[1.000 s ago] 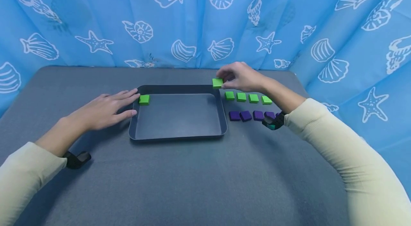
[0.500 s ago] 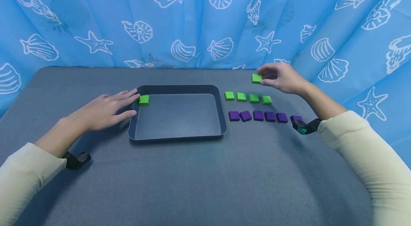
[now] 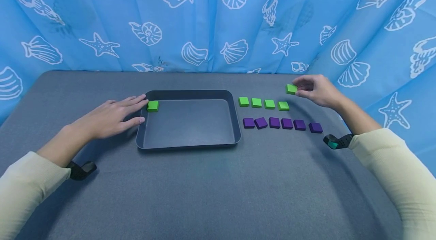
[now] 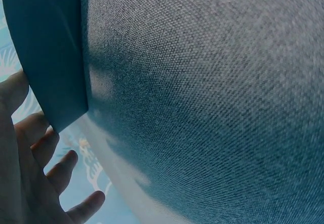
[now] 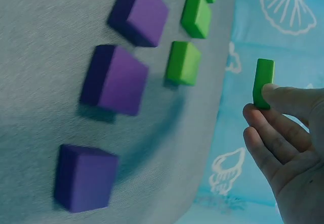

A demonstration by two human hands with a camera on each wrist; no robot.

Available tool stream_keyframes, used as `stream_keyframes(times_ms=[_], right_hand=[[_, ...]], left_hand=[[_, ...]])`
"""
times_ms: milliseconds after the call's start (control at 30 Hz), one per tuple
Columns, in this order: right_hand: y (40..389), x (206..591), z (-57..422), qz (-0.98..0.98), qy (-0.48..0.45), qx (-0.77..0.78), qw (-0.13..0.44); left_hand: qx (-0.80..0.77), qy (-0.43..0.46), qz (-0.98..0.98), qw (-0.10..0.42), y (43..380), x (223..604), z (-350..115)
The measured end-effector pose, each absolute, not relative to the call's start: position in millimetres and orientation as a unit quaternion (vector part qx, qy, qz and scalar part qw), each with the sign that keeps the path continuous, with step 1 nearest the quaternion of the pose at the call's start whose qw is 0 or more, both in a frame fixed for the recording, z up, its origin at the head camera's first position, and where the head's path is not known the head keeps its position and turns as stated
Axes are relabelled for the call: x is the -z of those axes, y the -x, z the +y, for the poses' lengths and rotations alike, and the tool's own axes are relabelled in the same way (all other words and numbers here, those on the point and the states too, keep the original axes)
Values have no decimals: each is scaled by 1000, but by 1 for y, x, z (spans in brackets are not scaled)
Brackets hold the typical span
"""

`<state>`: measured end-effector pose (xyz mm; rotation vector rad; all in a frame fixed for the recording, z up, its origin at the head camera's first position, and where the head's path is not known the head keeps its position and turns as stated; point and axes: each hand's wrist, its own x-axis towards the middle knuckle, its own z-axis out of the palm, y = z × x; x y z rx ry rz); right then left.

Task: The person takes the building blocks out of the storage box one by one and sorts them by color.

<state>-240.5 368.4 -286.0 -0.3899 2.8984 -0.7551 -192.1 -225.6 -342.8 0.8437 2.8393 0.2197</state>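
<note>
My right hand (image 3: 318, 89) pinches a green square block (image 3: 291, 89) between thumb and fingers, held above the table past the right end of the green row. In the right wrist view the same green block (image 5: 263, 82) is seen edge-on, off the cloth. My left hand (image 3: 114, 118) lies with straight fingers over the left rim of a dark baking tray (image 3: 190, 146). Its fingertips come right up to another green block (image 3: 153, 106) in the tray's back left corner. The left wrist view has the fingers (image 4: 45, 148) against the tray's outer wall (image 4: 50, 52).
Right of the tray runs a row of several green blocks (image 3: 256, 103). Nearer the front, several purple blocks (image 3: 274, 122) form a second row, one tilted. A blue shell-print curtain (image 3: 211, 16) hangs behind the grey cloth-covered table (image 3: 211, 194).
My right hand has carried the green block rightward from over the tray's back right corner, past the green row, and lowered it slightly. The left hand has stayed put.
</note>
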Motion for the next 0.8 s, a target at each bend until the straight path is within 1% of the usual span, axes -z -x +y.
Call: stream_keyframes(times_ms=[367,800], right_hand=[[233,311,390,961,104,245,78],[222,338,404,957,111,253,89]], left_hand=[[-75,-284,952,84,192,343,-226],[-76,-281,953,85,192,344,-226]])
